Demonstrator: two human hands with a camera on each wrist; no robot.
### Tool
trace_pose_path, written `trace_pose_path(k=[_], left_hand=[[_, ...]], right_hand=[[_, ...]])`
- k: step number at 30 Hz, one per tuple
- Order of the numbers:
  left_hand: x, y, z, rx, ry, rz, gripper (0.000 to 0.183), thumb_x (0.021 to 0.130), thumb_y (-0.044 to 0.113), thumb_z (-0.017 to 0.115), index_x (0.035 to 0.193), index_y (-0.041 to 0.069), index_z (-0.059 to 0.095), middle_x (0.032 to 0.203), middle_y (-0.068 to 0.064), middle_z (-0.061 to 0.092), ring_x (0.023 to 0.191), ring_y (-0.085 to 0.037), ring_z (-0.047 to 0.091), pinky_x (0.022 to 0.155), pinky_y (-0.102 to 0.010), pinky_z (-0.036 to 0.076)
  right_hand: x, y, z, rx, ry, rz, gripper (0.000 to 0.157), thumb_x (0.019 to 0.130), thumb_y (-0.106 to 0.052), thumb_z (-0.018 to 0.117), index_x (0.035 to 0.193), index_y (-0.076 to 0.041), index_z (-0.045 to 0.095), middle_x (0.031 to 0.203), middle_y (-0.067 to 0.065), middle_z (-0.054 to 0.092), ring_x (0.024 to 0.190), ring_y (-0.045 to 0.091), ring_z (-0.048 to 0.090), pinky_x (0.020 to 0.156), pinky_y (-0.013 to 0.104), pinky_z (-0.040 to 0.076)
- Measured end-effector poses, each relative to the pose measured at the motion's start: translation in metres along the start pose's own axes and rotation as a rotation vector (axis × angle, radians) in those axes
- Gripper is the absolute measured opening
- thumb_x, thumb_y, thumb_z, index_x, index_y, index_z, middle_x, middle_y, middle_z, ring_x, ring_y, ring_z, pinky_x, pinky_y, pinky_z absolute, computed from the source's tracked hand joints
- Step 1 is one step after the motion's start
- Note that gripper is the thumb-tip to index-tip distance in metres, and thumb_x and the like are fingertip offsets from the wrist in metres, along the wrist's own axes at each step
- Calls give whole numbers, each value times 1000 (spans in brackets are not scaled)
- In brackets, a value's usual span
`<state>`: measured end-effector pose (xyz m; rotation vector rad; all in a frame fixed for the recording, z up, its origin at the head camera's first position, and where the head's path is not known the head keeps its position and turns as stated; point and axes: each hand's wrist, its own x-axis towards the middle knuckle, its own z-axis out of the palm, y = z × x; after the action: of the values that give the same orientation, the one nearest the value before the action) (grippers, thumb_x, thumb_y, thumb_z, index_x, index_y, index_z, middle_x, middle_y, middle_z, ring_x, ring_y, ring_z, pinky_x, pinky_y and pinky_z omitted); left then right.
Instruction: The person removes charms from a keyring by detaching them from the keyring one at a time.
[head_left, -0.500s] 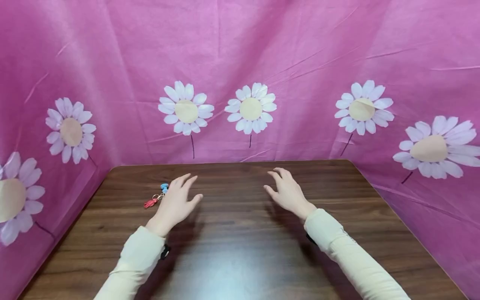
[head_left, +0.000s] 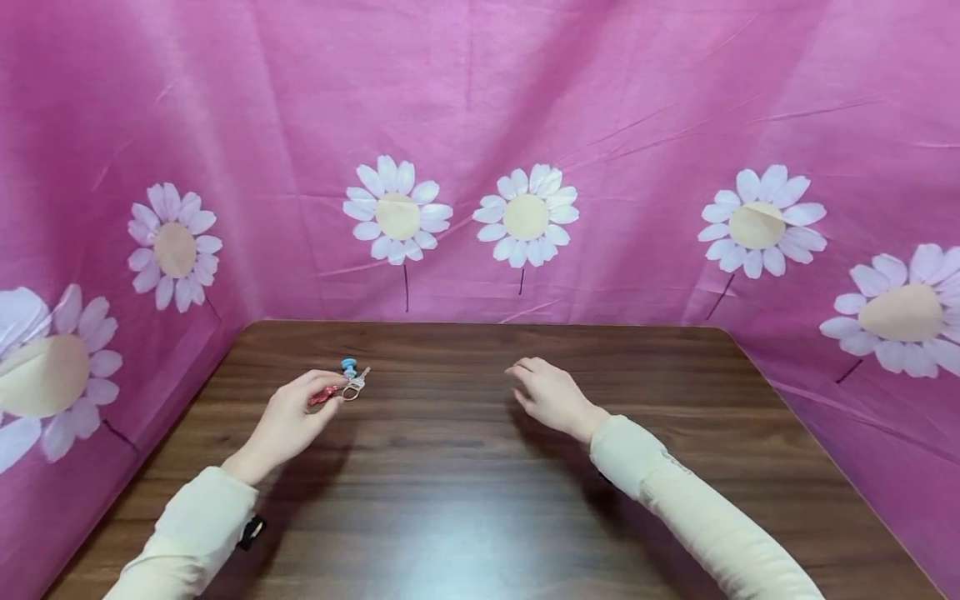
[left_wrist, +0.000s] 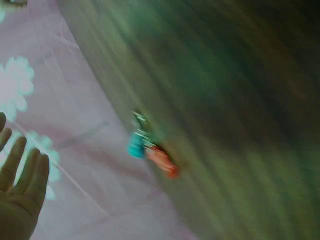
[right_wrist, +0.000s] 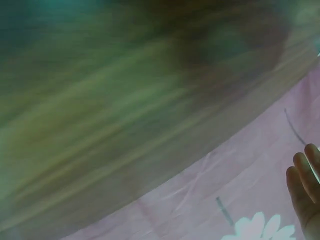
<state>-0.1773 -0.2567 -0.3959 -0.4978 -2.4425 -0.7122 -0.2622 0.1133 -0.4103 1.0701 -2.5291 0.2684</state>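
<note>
On the far left of the table lies a bunch with a key (head_left: 360, 381), a metal ring (head_left: 350, 393), a blue charm (head_left: 348, 367) and a red charm (head_left: 322, 395). Above the red charm reaches my left hand (head_left: 288, 417), its thumb and fingers spread to either side and partly covering it. The left wrist view has the fingers of this hand (left_wrist: 22, 200) extended, with the blurred charms lying to their right. My right hand (head_left: 557, 400) hovers over the table's far middle, fingers loosely bent and holding nothing.
The brown wood-grain table (head_left: 465, 467) ends at a pink cloth (head_left: 465, 108) printed with white daisies, which hangs behind it and along both sides.
My left hand has moved left and back towards me, bringing the key and ring into sight. The right hand has shifted slightly left. The head view has turned a little left.
</note>
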Motion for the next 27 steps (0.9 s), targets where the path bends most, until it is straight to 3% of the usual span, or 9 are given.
trace_pose_path(k=[4, 9, 13, 16, 20, 23, 27], left_hand=[[-2, -24, -1, -21, -37, -88, 17, 77, 1, 67, 93, 6, 69, 89, -5, 68, 76, -11, 61, 65, -18, 49], [0, -47, 3, 24, -103, -166, 17, 79, 4, 66, 95, 3, 69, 92, -9, 68, 86, -27, 63, 73, -41, 48], [5, -63, 9, 45, -180, -198, 21, 79, 5, 66, 99, 0, 67, 97, -14, 67, 94, -34, 61, 79, -48, 46], [11, -74, 17, 57, -236, -181, 27, 77, 2, 65, 103, -2, 65, 104, -17, 64, 100, -37, 59, 85, -50, 44], [21, -81, 27, 50, -331, -110, 43, 68, -11, 58, 111, -6, 60, 117, -23, 57, 108, -41, 53, 93, -52, 42], [27, -83, 34, 45, -411, -81, 58, 61, -16, 52, 119, -8, 55, 128, -26, 49, 114, -43, 48, 94, -51, 41], [32, -83, 40, 47, -491, -105, 67, 60, -16, 49, 126, -7, 49, 138, -25, 39, 120, -42, 44, 90, -45, 43]], right_hand=[[23, -12, 6, 31, -41, -17, 24, 79, -12, 65, 103, -9, 65, 100, 2, 64, 94, 19, 60, 79, 34, 52], [56, -27, 20, 139, -113, -29, 20, 83, -12, 62, 102, -8, 65, 101, 3, 64, 97, 20, 60, 84, 35, 50], [82, -42, 38, 195, -189, -2, 23, 85, -12, 61, 106, -6, 65, 106, 6, 66, 100, 22, 61, 88, 35, 49], [100, -54, 52, 232, -253, 39, 27, 86, -14, 61, 112, -6, 63, 111, 7, 66, 104, 23, 61, 92, 34, 47], [117, -77, 70, 266, -316, 65, 33, 87, -17, 60, 118, -8, 61, 117, 5, 64, 109, 21, 59, 96, 31, 45], [127, -96, 81, 274, -341, 46, 36, 88, -19, 60, 123, -10, 58, 120, 3, 62, 110, 20, 58, 97, 29, 44], [142, -118, 87, 269, -364, -4, 38, 88, -19, 59, 125, -11, 56, 121, 2, 61, 108, 18, 59, 94, 27, 45]])
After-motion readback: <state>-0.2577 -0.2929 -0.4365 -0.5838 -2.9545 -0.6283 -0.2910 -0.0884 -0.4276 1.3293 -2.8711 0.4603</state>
